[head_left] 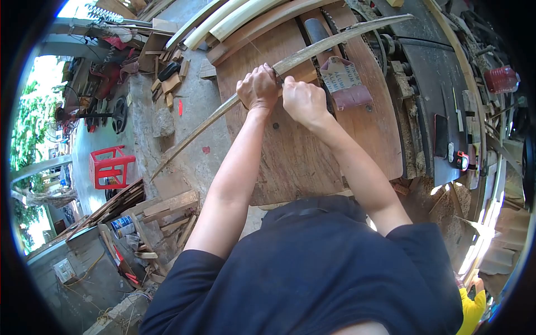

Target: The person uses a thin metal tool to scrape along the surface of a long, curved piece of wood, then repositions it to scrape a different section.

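A long, slightly curved wooden strip (329, 44) runs diagonally over the wooden work table (296, 162), its lower left end jutting past the table's edge. My left hand (259, 88) is closed around the strip near its middle. Close beside it, my right hand (305, 101) is clenched in a fist against the strip. A small dark part shows between the two hands, but what the right fist grips is mostly hidden. Just right of that fist lies a printed piece of sandpaper (340, 75) with a reddish-brown folded end. A grey cylinder (316, 30) rests above it.
Pale curved wood pieces (234, 19) lie at the table's far edge. A dark machine bench (427, 72) on the right carries a phone (440, 134) and a tape measure (462, 161). At left are a red stool (110, 166) and scrap wood (170, 209). A yellow sleeve (472, 310) shows lower right.
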`<act>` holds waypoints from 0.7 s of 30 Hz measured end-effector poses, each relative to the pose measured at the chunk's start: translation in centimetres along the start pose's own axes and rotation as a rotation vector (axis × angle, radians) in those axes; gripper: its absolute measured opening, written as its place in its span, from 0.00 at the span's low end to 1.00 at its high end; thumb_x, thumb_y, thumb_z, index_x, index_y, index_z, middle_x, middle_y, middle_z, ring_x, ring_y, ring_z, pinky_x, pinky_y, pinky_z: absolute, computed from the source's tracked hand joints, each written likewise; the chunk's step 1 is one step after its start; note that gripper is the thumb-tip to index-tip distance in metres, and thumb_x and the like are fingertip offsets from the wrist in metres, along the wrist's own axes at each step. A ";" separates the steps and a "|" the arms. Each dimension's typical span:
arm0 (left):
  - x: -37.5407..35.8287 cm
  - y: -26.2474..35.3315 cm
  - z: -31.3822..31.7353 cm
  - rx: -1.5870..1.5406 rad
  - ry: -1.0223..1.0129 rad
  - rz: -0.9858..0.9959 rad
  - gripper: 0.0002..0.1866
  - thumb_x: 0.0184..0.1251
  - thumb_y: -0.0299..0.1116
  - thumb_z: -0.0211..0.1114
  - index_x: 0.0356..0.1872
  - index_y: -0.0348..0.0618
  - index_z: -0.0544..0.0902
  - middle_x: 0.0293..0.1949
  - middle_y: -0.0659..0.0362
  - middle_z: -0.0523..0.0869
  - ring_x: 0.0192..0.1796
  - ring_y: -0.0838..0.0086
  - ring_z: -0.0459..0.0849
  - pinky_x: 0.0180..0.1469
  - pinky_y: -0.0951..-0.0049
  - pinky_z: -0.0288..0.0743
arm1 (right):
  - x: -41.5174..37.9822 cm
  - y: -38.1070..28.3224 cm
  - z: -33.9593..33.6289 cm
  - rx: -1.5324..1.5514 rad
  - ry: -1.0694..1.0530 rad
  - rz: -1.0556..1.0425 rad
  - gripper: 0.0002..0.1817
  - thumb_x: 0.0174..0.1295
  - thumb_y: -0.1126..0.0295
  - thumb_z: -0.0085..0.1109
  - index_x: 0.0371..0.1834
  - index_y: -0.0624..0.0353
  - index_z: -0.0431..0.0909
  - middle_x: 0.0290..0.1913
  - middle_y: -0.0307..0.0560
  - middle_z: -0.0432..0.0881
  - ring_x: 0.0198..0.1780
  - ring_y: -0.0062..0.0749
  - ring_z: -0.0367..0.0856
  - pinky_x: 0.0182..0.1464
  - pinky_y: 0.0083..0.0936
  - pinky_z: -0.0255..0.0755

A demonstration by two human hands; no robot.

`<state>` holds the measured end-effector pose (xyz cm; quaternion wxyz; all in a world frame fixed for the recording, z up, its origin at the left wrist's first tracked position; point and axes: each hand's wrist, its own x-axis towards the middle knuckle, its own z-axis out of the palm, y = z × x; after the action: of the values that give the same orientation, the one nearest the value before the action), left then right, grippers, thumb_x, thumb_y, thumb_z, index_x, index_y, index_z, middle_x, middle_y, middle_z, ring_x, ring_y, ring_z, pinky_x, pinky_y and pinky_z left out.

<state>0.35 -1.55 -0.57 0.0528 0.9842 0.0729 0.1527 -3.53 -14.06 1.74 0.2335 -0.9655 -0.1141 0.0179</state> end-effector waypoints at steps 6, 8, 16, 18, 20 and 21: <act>0.0 -0.7 1.1 0.010 0.042 0.046 0.21 0.74 0.42 0.46 0.26 0.49 0.84 0.32 0.58 0.89 0.37 0.64 0.88 0.42 0.59 0.74 | -4.4 0.0 -2.2 -0.019 -0.083 0.041 0.09 0.63 0.70 0.46 0.34 0.62 0.76 0.28 0.60 0.85 0.32 0.51 0.88 0.34 0.43 0.82; 0.0 -0.5 0.8 0.013 0.038 0.043 0.20 0.73 0.42 0.47 0.26 0.50 0.84 0.32 0.58 0.89 0.36 0.64 0.88 0.41 0.59 0.74 | -1.4 0.3 0.0 0.006 -0.042 0.039 0.11 0.66 0.66 0.44 0.35 0.61 0.75 0.28 0.62 0.85 0.32 0.53 0.87 0.35 0.45 0.81; 0.0 -1.0 1.1 0.006 0.078 0.058 0.20 0.73 0.42 0.47 0.25 0.50 0.84 0.33 0.59 0.89 0.36 0.65 0.88 0.41 0.60 0.74 | -3.7 0.3 -1.3 -0.026 -0.045 0.020 0.09 0.62 0.69 0.46 0.34 0.62 0.76 0.26 0.61 0.85 0.31 0.52 0.88 0.34 0.46 0.81; 0.0 -0.7 1.0 0.016 0.059 0.070 0.20 0.73 0.42 0.46 0.25 0.50 0.84 0.33 0.59 0.89 0.36 0.65 0.88 0.42 0.60 0.74 | -3.6 0.1 -1.6 -0.013 -0.043 0.032 0.09 0.63 0.68 0.47 0.35 0.61 0.76 0.26 0.60 0.85 0.31 0.52 0.88 0.34 0.45 0.81; -0.1 -0.3 0.7 0.011 0.045 0.051 0.20 0.73 0.42 0.46 0.25 0.50 0.84 0.33 0.59 0.89 0.36 0.65 0.88 0.42 0.60 0.74 | -0.5 0.4 0.0 -0.026 0.038 0.018 0.11 0.65 0.67 0.46 0.34 0.60 0.76 0.26 0.59 0.85 0.30 0.51 0.87 0.32 0.45 0.81; 0.0 -0.3 0.5 0.012 0.031 0.024 0.20 0.73 0.42 0.46 0.25 0.50 0.84 0.33 0.59 0.89 0.36 0.65 0.88 0.42 0.60 0.74 | 0.4 0.2 0.3 -0.033 0.061 0.007 0.11 0.66 0.66 0.46 0.34 0.60 0.76 0.26 0.59 0.85 0.29 0.51 0.87 0.32 0.45 0.81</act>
<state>0.48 -1.32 -1.08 0.0441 0.9828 0.0628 0.1682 -3.09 -13.99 1.44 0.2208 -0.9697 -0.1038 -0.0128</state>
